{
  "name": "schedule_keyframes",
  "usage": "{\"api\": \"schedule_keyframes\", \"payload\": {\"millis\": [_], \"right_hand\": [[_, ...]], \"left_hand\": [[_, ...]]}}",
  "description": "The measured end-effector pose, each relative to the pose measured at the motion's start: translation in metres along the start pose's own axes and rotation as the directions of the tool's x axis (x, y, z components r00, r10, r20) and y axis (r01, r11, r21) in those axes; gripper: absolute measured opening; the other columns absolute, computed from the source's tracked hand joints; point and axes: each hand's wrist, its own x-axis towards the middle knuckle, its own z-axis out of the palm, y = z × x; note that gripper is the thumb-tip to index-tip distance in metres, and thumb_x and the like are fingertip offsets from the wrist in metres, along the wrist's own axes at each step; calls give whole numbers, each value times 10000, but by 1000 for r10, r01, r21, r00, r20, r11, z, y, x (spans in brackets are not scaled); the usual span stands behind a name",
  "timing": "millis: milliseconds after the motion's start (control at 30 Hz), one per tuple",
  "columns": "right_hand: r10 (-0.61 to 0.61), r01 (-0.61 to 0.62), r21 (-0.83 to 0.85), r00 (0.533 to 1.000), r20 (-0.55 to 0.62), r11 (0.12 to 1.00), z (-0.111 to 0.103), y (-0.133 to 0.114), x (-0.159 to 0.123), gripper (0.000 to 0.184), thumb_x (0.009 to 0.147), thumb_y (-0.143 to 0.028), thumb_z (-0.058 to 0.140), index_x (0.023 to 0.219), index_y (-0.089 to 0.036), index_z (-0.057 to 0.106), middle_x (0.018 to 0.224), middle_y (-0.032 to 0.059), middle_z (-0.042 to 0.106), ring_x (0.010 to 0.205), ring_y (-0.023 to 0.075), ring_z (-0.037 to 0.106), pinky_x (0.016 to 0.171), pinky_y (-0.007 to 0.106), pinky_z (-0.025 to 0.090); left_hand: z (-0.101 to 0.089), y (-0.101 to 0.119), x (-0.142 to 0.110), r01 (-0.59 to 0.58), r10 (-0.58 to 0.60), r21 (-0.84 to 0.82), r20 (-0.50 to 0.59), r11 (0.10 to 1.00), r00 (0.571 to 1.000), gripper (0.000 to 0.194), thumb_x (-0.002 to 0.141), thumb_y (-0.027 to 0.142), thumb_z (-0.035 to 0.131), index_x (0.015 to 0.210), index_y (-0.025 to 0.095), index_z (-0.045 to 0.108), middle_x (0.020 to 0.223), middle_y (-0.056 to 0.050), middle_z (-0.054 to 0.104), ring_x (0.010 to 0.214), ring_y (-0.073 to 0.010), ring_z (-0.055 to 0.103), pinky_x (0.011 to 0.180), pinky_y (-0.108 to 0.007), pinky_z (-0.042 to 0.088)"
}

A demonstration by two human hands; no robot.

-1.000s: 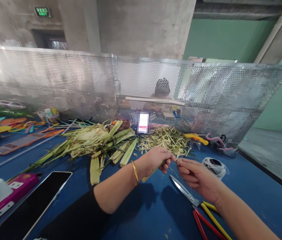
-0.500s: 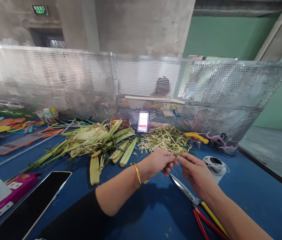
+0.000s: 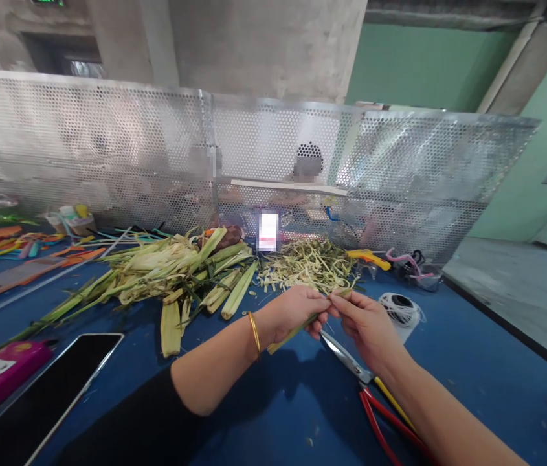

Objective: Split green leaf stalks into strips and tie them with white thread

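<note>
Likely very light, the narrow plant strip (image 3: 289,337) lies across the fingers just beyond and to the left of the blade tips of the scissors (image 3: 344,356), held clear of the worktop (image 3: 472,362). It looks fibrous and pliable, so I would expect it to bend and twist easily along its length yet split along the grain if pulled hard sideways. Its surface may be a little slick if the fibre is damp, though moisture cannot be judged from this view. A pinch between thumb and forefinger pads, close to the spot being worked, should suit it best; a full fist would probably crumple it.

Both hands are drawn in to a fine pinch, fingertips meeting or nearly so. The left hand (image 3: 302,312), left of the scissors' tips, has thumb and fingers closed around the strip, whose lower end trails out beneath the palm. The right hand (image 3: 363,323), just beyond and to the right of the blades, grips with thumb and forefinger what seems to be the other end; the fingers hide the exact contact.

Beyond the scissors sits a heap of shredded strips (image 3: 309,262); farther to their left lies a bundle of broad stalks (image 3: 166,272), and to their right a ball of white string (image 3: 399,310).
</note>
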Motion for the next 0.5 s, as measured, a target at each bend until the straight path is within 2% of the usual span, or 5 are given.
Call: {"api": "schedule_keyframes", "payload": {"millis": [233, 333, 400, 500], "right_hand": [[16, -16, 4, 1000, -23, 1000, -1, 2, 1, 360, 512, -402, 834, 603, -146, 598, 496, -41, 506, 391, 21, 218, 397, 215, 106], [11, -11, -20, 1000, 6, 1000, -2, 0, 1, 358, 523, -416, 819, 612, -149, 598, 510, -44, 503, 397, 22, 219, 398, 215, 115], [3, 1, -88, 999, 54, 996, -5, -5, 1, 340, 571, -428, 785, 716, -157, 639, 507, -59, 477, 401, 30, 213, 398, 217, 120], [-8, 31, -319, 997, 76, 947, -13, -17, 1, 304, 632, -409, 733, 830, -187, 669, 474, -78, 429, 410, 54, 240, 408, 220, 159]], "left_hand": [[-1, 1, -1, 7, -7, -25, 10, 1000, 1000, 217, 848, 235, 490, 741, 104, 626, 536, 38, 505, 440, -59, 454, 492, -217, 426], [-1, 0, 0, -13, 13, -5, -15, 1000, 1000, 201, 828, 240, 526, 721, 100, 624, 545, 36, 511, 439, -61, 459, 491, -222, 426], [-2, 0, 0, -36, 36, -12, -48, 999, 998, 191, 823, 224, 533, 704, 104, 621, 541, 40, 500, 439, -60, 454, 492, -221, 429], [-6, 3, 1, -27, 20, -79, -90, 996, 996, 175, 827, 169, 511, 712, 110, 630, 534, 49, 476, 440, -51, 436, 499, -208, 433]]}}
